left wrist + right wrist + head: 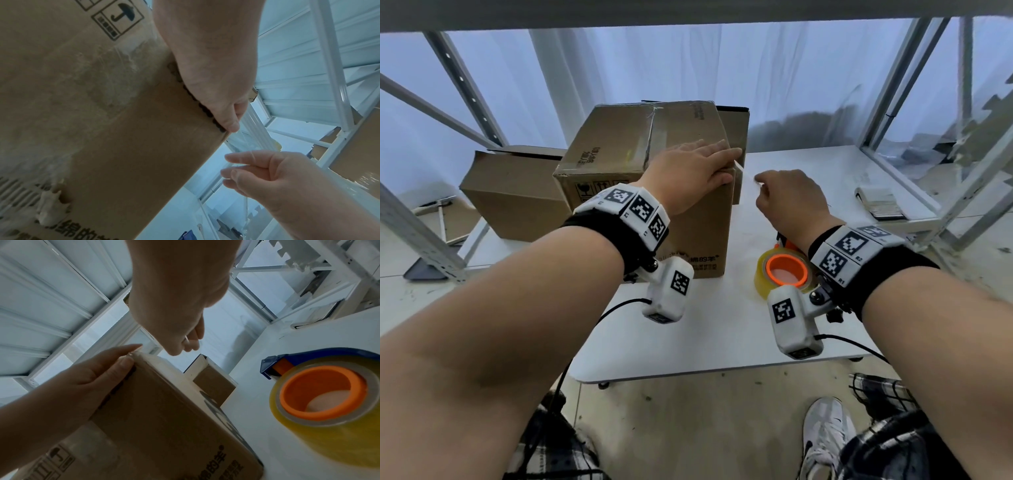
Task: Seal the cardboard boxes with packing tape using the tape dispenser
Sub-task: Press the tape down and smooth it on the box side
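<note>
A tall cardboard box (pixel 619 144) stands on the white table (pixel 705 335), with clear tape along its top seam. My left hand (pixel 695 168) lies flat on its top right corner, fingers straight and thumb on the side (pixel 226 120). Just right of that corner my right hand (pixel 787 198) hovers with curled fingers and pinches the loose end of a clear tape strip (pixel 244 142) that runs from the box corner. The tape dispenser (pixel 767 270) lies on the table under my right wrist, with a blue frame, an orange core and a yellowish roll (pixel 329 434). Neither hand touches it.
A lower open box (pixel 517 195) lies at the left and another box (pixel 736 137) stands behind the tall one. A small stack of paper (pixel 880 202) sits at the table's right edge. Metal rack posts (pixel 414 233) flank the table on both sides.
</note>
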`<state>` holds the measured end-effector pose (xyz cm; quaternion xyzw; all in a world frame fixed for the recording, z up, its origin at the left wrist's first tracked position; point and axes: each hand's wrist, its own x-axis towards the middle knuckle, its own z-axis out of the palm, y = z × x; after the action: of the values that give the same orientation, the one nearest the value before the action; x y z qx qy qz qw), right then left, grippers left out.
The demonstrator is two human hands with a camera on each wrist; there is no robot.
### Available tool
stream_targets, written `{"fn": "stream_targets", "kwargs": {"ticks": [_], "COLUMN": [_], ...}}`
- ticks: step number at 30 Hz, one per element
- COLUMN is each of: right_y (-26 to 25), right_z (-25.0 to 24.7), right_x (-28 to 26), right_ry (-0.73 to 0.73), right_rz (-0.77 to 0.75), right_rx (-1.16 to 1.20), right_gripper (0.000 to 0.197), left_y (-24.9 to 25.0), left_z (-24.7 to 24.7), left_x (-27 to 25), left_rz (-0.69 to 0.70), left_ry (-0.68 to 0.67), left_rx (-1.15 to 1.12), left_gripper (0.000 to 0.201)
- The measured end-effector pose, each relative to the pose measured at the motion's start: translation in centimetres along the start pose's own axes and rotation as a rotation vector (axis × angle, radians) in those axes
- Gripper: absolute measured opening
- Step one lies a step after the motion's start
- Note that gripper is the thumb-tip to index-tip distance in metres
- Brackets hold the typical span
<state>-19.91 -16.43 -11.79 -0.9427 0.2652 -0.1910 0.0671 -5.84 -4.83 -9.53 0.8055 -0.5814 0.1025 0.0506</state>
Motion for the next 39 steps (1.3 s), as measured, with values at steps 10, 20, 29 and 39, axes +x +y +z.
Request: {"fn": "stream_targets", "kwargs": {"ticks": [10,20,29,39], "right_y": [0.7,-1.2,-2.0,0.2], "right_z": [0.9,3.0,2.9,-0.1], "right_x": [-0.8,-1.2,-1.9,0.5], "right_ry": [-0.083,-0.075,-0.238,0.002], "right_rz": [-0.041,-0.067,-0.052,0.083], "right_rx": [0.017,0.233,0.413,0.777], "right_gripper": [0.03,0.03,0.027,0.023], "left_y": [-0.1,-0.3,-0.1,-0.1], "left_z": [-0.7,-0.5,-0.3,-0.8], "left_x": [0.4,0.3,0.2,-0.5], "left_rz": [0.018,0.012,-0.014,0.033], "left_ry": [-0.053,-0.046,-0.064,-0.041], "left_rx": [-0.017,-0.066,-0.069,-0.099], "left_gripper": [0.044,0.046,0.046,0.049]}}
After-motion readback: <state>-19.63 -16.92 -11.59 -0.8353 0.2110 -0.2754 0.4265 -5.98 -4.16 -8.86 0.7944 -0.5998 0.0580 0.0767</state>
